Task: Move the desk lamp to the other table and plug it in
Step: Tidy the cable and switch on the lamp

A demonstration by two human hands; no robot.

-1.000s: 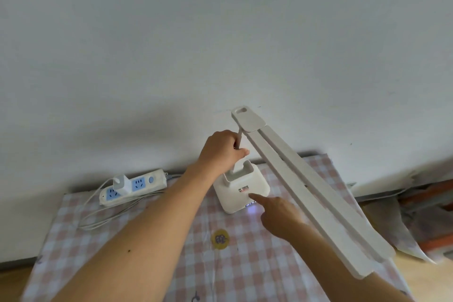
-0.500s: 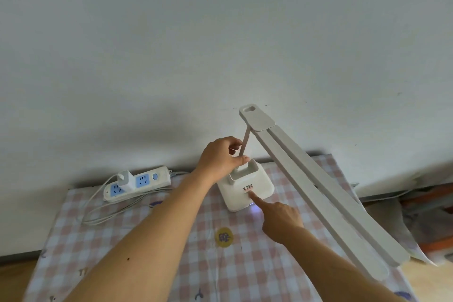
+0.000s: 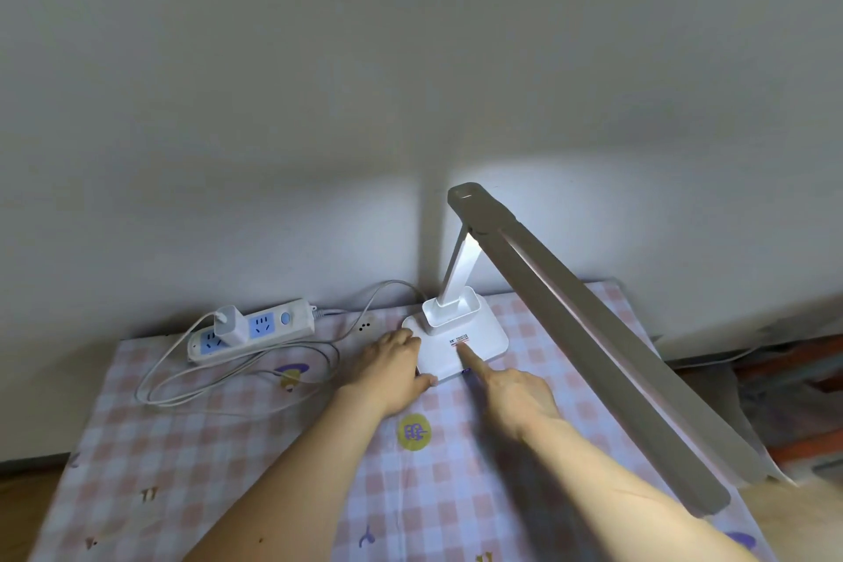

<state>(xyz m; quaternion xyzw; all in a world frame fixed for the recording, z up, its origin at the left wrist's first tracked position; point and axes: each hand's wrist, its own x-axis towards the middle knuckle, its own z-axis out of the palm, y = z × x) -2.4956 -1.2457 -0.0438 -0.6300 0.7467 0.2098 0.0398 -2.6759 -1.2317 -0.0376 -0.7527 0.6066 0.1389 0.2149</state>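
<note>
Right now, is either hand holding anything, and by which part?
The left hand holds the desk lamp by the left edge of its base. The right hand holds nothing; its index finger only presses the base top.

Lit desk lamp (image 3: 593, 347) throws a bright white patch on the wall (image 3: 410, 59) of an otherwise dim, grey room; its post casts a thin vertical shadow. Wide-angle distortion bows the tabletop (image 3: 228, 447) edges; the lower right corner smears.

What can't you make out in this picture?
- Head view: print on the lamp base label, too small.
- What the right hand presses with its fingertip, covered by the finger.
- Whether the left hand grips the base or rests against it: its back hides the fingertips.
- Clutter at the right edge, blurred.
</note>
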